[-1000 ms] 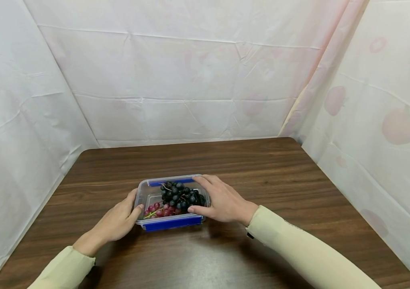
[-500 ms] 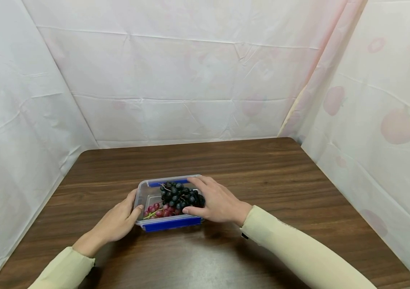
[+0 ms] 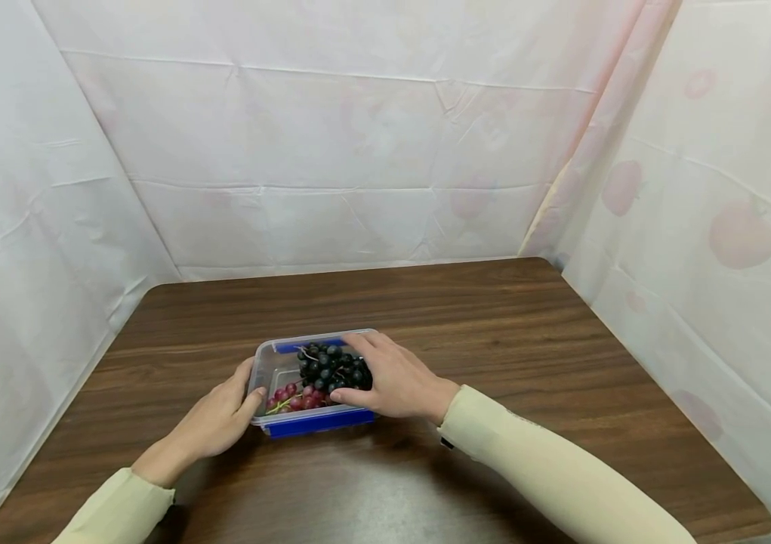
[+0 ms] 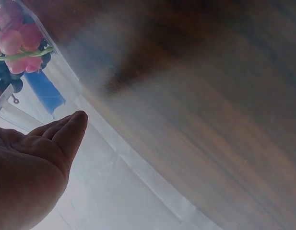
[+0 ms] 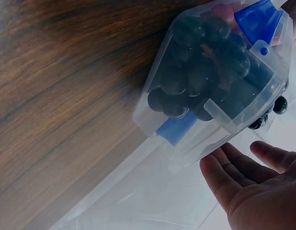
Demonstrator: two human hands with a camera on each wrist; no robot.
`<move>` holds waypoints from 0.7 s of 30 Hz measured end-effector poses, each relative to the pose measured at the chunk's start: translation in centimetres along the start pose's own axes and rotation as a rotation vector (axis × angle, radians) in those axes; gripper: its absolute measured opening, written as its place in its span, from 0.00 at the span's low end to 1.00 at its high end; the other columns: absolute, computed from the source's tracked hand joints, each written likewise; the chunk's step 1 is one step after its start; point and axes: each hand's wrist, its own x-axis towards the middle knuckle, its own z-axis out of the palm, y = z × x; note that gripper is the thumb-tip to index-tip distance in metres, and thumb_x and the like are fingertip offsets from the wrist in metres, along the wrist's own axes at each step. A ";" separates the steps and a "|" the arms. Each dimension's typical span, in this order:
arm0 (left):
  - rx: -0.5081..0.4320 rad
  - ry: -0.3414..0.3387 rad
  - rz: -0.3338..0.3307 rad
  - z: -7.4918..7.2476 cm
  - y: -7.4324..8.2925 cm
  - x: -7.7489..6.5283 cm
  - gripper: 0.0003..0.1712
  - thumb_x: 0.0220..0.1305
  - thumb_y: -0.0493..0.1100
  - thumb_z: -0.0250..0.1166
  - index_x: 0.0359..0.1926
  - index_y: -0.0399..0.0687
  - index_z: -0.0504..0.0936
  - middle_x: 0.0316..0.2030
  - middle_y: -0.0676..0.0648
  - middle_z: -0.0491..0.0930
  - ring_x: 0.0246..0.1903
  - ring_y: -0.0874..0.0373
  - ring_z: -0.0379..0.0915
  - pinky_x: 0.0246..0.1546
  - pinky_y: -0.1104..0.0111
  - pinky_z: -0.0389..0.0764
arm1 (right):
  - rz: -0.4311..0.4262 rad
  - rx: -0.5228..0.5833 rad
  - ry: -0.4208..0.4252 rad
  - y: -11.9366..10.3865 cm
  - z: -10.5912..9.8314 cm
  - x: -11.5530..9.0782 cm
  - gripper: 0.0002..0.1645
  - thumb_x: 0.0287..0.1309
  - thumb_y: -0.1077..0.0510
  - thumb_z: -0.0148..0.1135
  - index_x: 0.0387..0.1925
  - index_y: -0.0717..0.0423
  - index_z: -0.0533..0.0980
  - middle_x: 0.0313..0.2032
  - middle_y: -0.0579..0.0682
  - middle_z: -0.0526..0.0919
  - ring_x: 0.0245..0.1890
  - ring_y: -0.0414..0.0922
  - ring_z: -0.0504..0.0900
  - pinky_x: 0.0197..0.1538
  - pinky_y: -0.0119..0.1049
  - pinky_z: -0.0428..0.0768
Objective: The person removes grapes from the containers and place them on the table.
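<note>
A clear plastic food container [image 3: 275, 367] with blue clips sits on the table in the head view. Inside lie a bunch of black grapes [image 3: 325, 364] and, at the front, a bunch of red grapes [image 3: 295, 400]. My left hand [image 3: 218, 415] holds the container's left end, thumb at the front corner of the rim and fingers along the outside. Over the right end is my right hand [image 3: 399, 378], its spread fingers and thumb reaching across the rim beside the black grapes. In the right wrist view, its fingers [image 5: 219, 177] are extended near the rim, with black grapes bulging above it.
The brown wood-grain table [image 3: 467, 325] extends around the container on all sides. Pale cloth curtains [image 3: 358, 151] enclose the back and both sides, with faded fruit prints on the right one.
My right hand has slid left over the container's right end, closer in over the black grapes. The left hand and the container keep their place; the head view has shifted slightly.
</note>
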 end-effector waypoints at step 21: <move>0.004 0.005 0.011 0.1 -0.1 0.1 0.34 0.80 0.46 0.53 0.78 0.39 0.54 0.52 0.42 0.82 0.48 0.51 0.80 0.48 0.47 0.78 | 0.038 -0.026 -0.034 -0.7 0.4 1.5 0.57 0.60 0.20 0.55 0.80 0.46 0.57 0.73 0.51 0.66 0.71 0.49 0.67 0.65 0.49 0.74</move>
